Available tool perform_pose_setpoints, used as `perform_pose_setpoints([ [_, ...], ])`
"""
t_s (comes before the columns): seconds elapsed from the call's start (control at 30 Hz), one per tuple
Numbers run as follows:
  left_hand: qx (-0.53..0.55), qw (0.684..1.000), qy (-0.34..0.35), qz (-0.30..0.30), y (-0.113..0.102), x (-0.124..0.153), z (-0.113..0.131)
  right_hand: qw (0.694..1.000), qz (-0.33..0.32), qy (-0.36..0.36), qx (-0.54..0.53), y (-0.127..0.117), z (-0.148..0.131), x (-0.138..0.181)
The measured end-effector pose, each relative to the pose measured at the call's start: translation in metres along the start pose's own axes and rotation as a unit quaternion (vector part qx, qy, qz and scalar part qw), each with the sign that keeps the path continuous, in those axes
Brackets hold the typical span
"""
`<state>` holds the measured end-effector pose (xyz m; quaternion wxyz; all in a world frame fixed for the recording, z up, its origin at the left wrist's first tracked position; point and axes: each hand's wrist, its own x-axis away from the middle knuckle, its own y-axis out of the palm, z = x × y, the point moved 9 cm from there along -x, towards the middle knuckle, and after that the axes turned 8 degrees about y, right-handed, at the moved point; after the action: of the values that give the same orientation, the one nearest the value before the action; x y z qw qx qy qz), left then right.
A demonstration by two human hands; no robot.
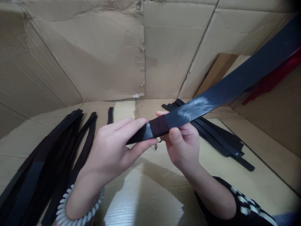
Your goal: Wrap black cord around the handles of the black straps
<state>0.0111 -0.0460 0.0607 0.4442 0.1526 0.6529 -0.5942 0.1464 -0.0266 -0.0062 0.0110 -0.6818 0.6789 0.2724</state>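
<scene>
Both hands pinch one glossy black strap (pixel 211 91) at centre: left hand (pixel 113 147) clamps its short end, right hand (pixel 183 144) grips its ribbed brown woven sleeve (pixel 160 126). The strap runs off toward 2 o'clock over creased cardboard (pixel 150 188); flat matte straps lie piled at 8 o'clock (pixel 47 163) and 3 o'clock (pixel 218 138).

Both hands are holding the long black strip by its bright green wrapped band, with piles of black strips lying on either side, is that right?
Not quite. The wrapped band on the long black strip is dark brown, not bright green, as the head view shows. The left hand and right hand do hold it there, with black strips left and right.
</scene>
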Motion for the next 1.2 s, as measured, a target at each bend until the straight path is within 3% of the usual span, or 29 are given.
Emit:
perform_pose_setpoints([
  [0.17,-0.050,0.998,0.003,0.029,-0.005,-0.001,0.004,0.994,0.032,-0.032,0.098,-0.008,-0.019,0.002],
  [0.33,-0.120,0.992,0.008,0.039,-0.006,0.002,0.006,0.986,0.078,-0.034,0.146,-0.013,-0.021,0.005],
  [0.6,-0.095,0.994,-0.021,0.051,-0.006,0.000,0.005,0.981,0.085,-0.065,0.162,-0.006,-0.033,0.008],
  [0.83,-0.081,0.995,-0.028,0.045,-0.001,0.000,0.005,0.978,0.104,-0.045,0.176,-0.009,-0.033,0.008],
  [0.97,0.018,0.996,-0.092,0.011,0.009,0.002,-0.009,0.976,0.091,-0.039,0.193,-0.009,-0.037,0.008],
  [1.03,0.169,0.970,-0.175,-0.018,0.023,0.008,-0.023,0.980,0.057,-0.025,0.191,-0.005,-0.037,0.007],
  [1.07,0.259,0.939,-0.225,-0.027,0.032,0.012,-0.029,0.983,0.042,-0.015,0.180,-0.005,-0.036,0.006],
  [1.2,0.503,0.779,-0.374,-0.039,0.062,0.030,-0.031,0.996,0.030,0.050,0.066,-0.011,-0.027,0.001],
])
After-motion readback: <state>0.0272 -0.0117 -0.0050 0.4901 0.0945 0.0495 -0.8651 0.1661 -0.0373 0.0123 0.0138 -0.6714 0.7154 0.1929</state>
